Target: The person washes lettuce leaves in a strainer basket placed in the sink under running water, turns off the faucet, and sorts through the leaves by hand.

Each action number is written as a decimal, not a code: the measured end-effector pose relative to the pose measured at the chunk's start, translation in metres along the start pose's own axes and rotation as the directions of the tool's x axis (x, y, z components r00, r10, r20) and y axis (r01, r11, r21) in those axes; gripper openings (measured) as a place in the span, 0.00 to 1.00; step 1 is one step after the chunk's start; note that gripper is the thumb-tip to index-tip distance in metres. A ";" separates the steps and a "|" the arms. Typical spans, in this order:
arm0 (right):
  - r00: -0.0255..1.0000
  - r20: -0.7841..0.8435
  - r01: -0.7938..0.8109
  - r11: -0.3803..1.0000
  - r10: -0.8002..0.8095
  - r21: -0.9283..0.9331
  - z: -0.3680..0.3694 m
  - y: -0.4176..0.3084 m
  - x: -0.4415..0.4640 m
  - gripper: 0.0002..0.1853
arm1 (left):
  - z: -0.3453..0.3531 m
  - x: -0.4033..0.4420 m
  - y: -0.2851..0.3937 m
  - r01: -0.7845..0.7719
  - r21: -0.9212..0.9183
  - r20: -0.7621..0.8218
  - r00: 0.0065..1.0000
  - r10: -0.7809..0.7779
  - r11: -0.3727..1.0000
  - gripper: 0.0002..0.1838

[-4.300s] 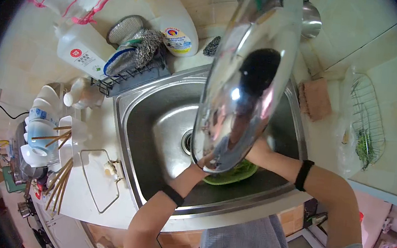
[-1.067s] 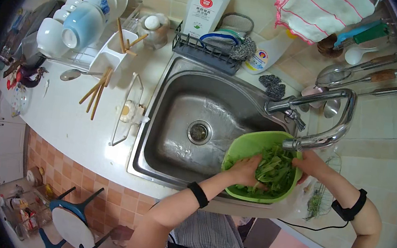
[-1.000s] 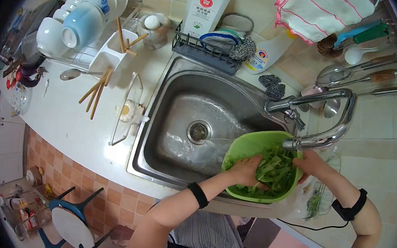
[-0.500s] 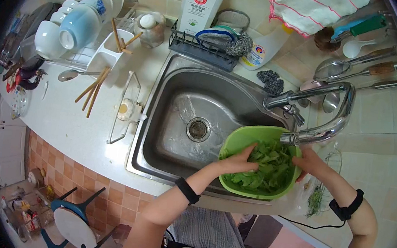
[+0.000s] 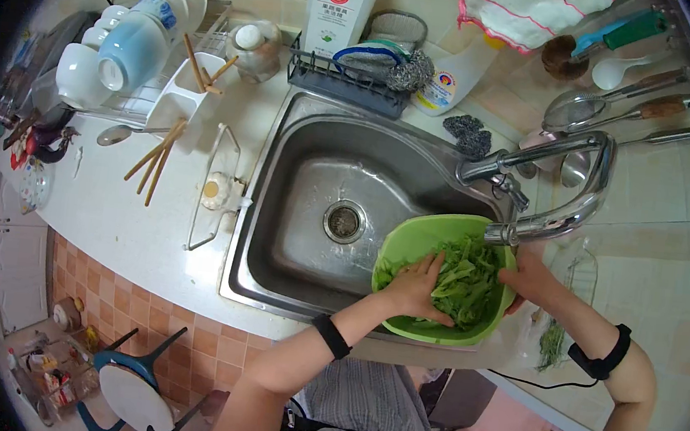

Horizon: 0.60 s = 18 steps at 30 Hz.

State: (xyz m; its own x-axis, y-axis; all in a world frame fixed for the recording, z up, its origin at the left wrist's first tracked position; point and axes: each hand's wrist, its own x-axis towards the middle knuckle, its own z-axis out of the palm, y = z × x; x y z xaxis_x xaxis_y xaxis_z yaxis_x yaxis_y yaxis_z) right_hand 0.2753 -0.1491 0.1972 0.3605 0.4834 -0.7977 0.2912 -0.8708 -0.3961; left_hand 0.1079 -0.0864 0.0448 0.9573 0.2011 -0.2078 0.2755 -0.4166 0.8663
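A light green plastic basin [image 5: 407, 237] rests over the right front of the steel sink [image 5: 299, 169], holding leafy greens [image 5: 473, 273]. My left hand [image 5: 418, 292] lies on the greens inside the basin, with its fingers spread. At the basin's right side, my right hand [image 5: 525, 280] grips the rim, its fingers partly hidden. The chrome faucet [image 5: 504, 234] has its spout end just over the basin's back right edge.
Behind the sink, a dark rack [image 5: 346, 85] holds a white detergent bottle [image 5: 342, 5] and scrubbers. Left of it stand chopsticks [image 5: 157, 166] in a white holder and stacked bowls [image 5: 133, 50]. Ladles and strainers [image 5: 574, 112] hang at right. Stems [image 5: 552, 345] lie beside the basin.
My left hand has moved toward the front of the basin over the greens, and its fingers have spread. The basin has shifted slightly left; my right hand stays at its rim.
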 end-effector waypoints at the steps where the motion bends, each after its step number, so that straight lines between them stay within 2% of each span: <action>1: 1.000 0.012 0.025 1.000 -0.025 0.005 0.000 -0.003 -0.003 0.17 | 0.002 0.000 0.002 0.013 -0.004 0.002 1.000 -0.013 1.000 0.64; 8: 0.995 0.019 0.095 0.995 -0.094 -0.040 0.002 -0.004 -0.008 0.16 | 0.029 0.005 0.001 0.018 -0.074 -0.073 0.997 -0.024 0.997 0.64; 11: 0.992 -0.011 0.127 0.985 -0.130 -0.119 0.003 -0.014 -0.015 0.16 | 0.047 0.012 -0.006 -0.025 -0.095 -0.122 0.992 0.013 0.995 0.62; 12: 0.992 -0.010 0.127 0.985 -0.129 -0.119 0.001 -0.011 -0.012 0.16 | 0.056 0.016 -0.008 -0.083 -0.149 -0.160 0.985 0.059 0.985 0.61; 14: 0.995 0.005 0.093 0.945 -0.096 -0.315 -0.004 -0.004 -0.003 0.17 | 0.070 0.023 -0.008 -0.143 -0.205 -0.203 0.974 0.100 0.968 0.61; 15: 0.996 0.007 0.091 0.943 -0.094 -0.319 -0.003 -0.016 -0.008 0.17 | 0.074 0.025 -0.006 -0.140 -0.220 -0.229 0.969 0.089 0.965 0.60; 17: 0.995 0.062 -0.067 0.986 0.078 -0.155 -0.001 -0.042 -0.020 0.22 | 0.078 0.027 -0.002 -0.138 -0.237 -0.258 0.963 0.075 0.962 0.59; 18: 0.995 0.064 -0.069 0.985 0.080 -0.160 0.000 -0.042 -0.020 0.22 | 0.078 0.027 0.000 -0.152 -0.247 -0.285 0.955 0.078 0.957 0.59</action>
State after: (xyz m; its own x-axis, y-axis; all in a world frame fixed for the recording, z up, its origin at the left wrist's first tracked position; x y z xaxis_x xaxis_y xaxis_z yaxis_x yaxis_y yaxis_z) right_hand 0.2558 -0.1223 0.2303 0.3253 0.4057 -0.8541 0.4036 -0.8764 -0.2626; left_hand 0.1406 -0.1504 0.0037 0.9110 0.4125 -0.0015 0.0967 -0.2100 0.9729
